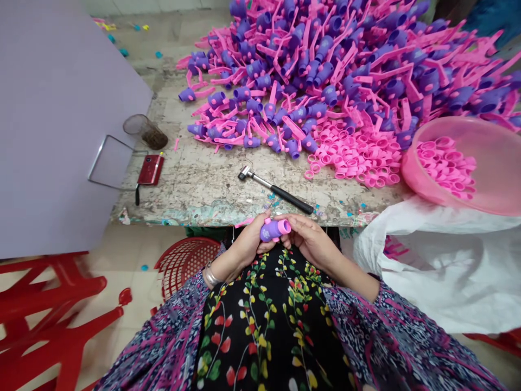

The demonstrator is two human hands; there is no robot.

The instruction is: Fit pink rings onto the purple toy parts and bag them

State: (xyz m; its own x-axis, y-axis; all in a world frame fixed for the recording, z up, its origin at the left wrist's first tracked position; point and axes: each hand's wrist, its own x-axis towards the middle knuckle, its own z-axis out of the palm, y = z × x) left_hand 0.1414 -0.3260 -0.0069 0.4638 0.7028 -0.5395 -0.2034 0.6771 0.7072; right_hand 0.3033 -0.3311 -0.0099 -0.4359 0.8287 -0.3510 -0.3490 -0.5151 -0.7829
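Note:
A purple plastic tube-shaped part (268, 231) with pink side knobs lies in my left hand (249, 238), whose fingers are closed around it. From behind that hand a thin pink handle (243, 222) sticks out to the left. At the part's right end sits a pink ring (284, 226), with its opening turned toward the right. My right hand (308, 237) has its fingers curled at this ring; its fingertips are partly hidden. Just beyond my hands, a hammer (280, 191) with a black grip lies on the worn table (195, 184).
Purple parts with pink handles (297, 70) form a large heap at the back. Loose pink rings (362, 155) lie beside a pink bowl (492, 174) of rings. Left are a tipped cup (142, 130) and red box (150, 169). A white sack (439, 266) hangs right.

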